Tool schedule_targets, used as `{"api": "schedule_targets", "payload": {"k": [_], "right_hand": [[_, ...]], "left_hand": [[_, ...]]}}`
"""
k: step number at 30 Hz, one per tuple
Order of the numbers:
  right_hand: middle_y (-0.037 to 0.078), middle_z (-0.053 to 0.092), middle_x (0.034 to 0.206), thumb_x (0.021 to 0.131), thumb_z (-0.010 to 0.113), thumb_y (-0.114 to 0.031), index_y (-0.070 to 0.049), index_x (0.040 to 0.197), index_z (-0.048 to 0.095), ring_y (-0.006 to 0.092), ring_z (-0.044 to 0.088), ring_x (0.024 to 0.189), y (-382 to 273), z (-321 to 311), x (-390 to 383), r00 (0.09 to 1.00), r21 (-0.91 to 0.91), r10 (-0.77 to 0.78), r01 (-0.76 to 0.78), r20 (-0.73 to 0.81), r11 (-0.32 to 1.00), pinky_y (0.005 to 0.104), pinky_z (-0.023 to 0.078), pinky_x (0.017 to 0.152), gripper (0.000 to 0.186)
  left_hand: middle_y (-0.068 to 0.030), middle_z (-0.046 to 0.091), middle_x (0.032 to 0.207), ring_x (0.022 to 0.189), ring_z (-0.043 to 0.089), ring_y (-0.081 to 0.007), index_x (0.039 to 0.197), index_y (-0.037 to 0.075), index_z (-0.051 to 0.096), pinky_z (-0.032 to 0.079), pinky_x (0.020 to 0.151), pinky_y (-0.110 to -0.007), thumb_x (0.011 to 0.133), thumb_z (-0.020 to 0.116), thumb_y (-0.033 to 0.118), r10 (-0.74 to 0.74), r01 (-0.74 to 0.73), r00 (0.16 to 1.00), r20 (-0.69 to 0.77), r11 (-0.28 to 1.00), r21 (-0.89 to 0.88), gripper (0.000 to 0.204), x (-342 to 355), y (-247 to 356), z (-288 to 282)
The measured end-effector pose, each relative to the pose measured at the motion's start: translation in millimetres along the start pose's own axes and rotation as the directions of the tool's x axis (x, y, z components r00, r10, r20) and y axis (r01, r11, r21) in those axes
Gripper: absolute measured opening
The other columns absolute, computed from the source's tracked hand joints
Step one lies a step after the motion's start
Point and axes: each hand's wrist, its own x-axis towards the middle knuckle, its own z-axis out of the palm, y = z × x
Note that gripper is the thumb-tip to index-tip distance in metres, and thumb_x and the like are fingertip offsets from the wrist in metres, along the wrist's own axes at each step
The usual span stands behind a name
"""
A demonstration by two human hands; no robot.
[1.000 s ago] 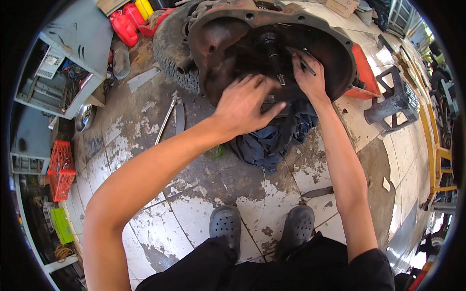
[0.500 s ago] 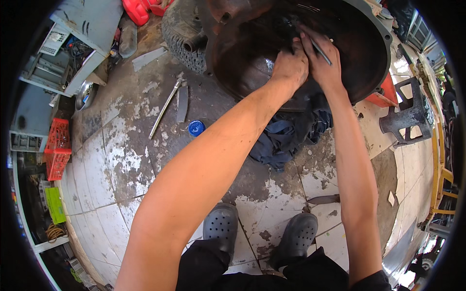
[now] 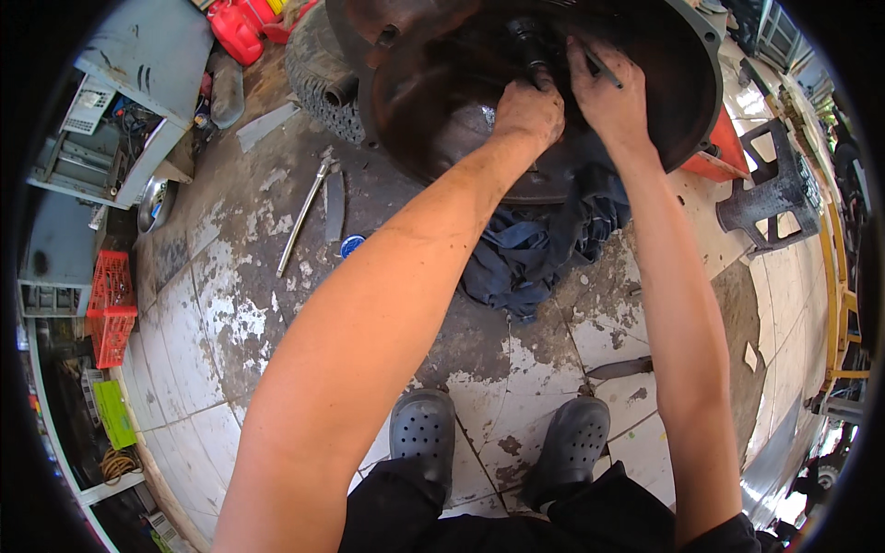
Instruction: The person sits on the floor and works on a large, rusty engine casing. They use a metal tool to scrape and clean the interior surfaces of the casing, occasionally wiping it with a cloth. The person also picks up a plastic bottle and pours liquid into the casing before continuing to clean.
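Note:
A large dark bell-shaped metal housing [image 3: 705, 101], its hollow side toward me, fills the top middle. Inside it, a dark ridged shaft [image 3: 527, 41] points my way. My left hand [image 3: 530, 112] is closed around the near end of this shaft; its fingertips are partly hidden. Beside it, my right hand [image 3: 610, 92] grips a thin grey metal rod [image 3: 604, 69] that sticks out between thumb and fingers. Below the housing's rim lies a crumpled dark blue cloth [image 3: 521, 267].
A ratchet-like bar [image 3: 304, 217], a flat grey strip [image 3: 335, 207] and a blue round lid [image 3: 351, 246] lie left on the worn tiles. A tyre [image 3: 318, 83] stands behind. At right are a black stand [image 3: 770, 198] and a dark blade-shaped piece [image 3: 619, 369]; shelves line the left.
My hands have drawn apart inside the housing, the left moving slightly left and nearer, uncovering the shaft. The right hand keeps the rod, now tilted differently. The whole view has shifted a little.

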Motion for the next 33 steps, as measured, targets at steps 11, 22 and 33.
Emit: {"api": "schedule_targets", "payload": {"k": [11,22,33], "right_hand": [[0.016,0.071,0.108,0.093,0.064,-0.019,-0.007,0.114,0.070,0.0327,0.067,0.103,0.7,4.6,-14.3,0.998,0.149,0.062,-0.059,-0.015,0.987,0.0356,0.052,0.090,0.025],[0.016,0.071,0.109,0.093,0.064,-0.016,-0.005,0.111,0.070,0.0303,0.068,0.103,-4.6,-0.1,0.8,0.991,0.163,-0.119,0.108,0.055,0.981,0.0341,0.052,0.090,0.023],[0.018,0.072,0.099,0.092,0.061,-0.022,-0.008,0.107,0.073,0.0356,0.068,0.096,-2.9,7.0,-11.5,0.999,0.245,0.040,-0.045,0.024,0.969,0.0384,0.055,0.085,0.024]], "left_hand": [[-0.0152,0.068,0.077,0.063,0.069,-0.0230,0.096,-0.005,0.062,0.056,0.056,-0.033,0.104,0.040,0.036,-0.199,0.216,0.966,0.163,0.972,-0.096,0.048,-8.9,23.2,-19.7],[-0.0143,0.067,0.077,0.061,0.067,-0.0235,0.097,-0.005,0.062,0.055,0.056,-0.034,0.104,0.032,0.044,-0.180,0.200,0.971,0.159,0.973,-0.117,0.058,-5.1,14.6,-19.9],[-0.0138,0.068,0.083,0.069,0.068,-0.0233,0.105,-0.003,0.061,0.056,0.063,-0.035,0.104,0.030,0.045,-0.167,0.180,0.973,0.161,0.981,-0.073,0.057,3.4,5.4,-12.7]]}}
